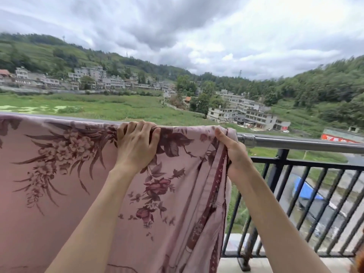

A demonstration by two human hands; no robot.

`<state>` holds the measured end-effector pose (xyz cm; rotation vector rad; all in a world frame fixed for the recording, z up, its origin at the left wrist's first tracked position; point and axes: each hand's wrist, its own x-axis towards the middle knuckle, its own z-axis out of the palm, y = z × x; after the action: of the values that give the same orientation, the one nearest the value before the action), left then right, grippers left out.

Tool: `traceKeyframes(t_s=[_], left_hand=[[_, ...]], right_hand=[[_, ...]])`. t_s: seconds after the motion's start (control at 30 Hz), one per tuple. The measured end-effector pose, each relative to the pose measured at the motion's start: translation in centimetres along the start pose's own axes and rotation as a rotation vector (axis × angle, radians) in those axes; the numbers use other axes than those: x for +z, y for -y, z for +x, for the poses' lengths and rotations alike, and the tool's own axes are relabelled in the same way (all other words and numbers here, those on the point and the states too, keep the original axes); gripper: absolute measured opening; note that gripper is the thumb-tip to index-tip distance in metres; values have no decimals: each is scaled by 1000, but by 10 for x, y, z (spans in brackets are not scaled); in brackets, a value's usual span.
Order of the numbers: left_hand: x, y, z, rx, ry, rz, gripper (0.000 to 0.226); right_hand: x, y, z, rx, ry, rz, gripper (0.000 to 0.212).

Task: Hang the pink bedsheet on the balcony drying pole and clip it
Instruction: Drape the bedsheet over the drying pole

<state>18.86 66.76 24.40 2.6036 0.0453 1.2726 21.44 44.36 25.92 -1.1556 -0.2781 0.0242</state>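
Pink bedsheet (69, 174) is hanging over drying pole (295, 143), w/ left hand (136, 142) curling over its top fold on pole & right hand (235, 152) pinching its right edge.

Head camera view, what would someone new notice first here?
A pink floral bedsheet draped over the grey drying pole fills the lower left. The left hand grips its top fold on the pole; the right hand pinches the bordered edge. Beyond the black balcony railing lie village buildings and green hills.
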Motion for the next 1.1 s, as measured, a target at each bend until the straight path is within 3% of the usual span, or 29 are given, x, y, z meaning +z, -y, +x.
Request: traceKeyframes(t_s=[0.1,0.17,0.3,0.43,0.5,0.63,0.7,0.9,1.1], left_hand=[[5,-8,0,-110,-29,16,37],[5,-12,2,-145,-25,35,39],[4,-20,2,-190,-13,93,48],[2,-33,5,-241,18,108,53],[5,-52,4,-194,16,89,53],[27,-115,2,12,9,-74,54],[43,-136,1,61,51,-49,52],[60,-138,3,30,-14,47,53],[60,-139,4,24,-25,59,50]], right_hand=[[-32,28,9,-87,20,-51,28],[-52,36,12,-118,-3,-57,21],[-79,17,7,-1,9,-59,17],[-81,13,10,95,103,-82,53],[-82,14,13,109,110,-88,61],[-84,14,13,115,75,-145,50],[-87,18,12,108,60,-177,41],[-103,55,18,22,76,-219,20],[-140,105,24,-104,-175,-126,21]])
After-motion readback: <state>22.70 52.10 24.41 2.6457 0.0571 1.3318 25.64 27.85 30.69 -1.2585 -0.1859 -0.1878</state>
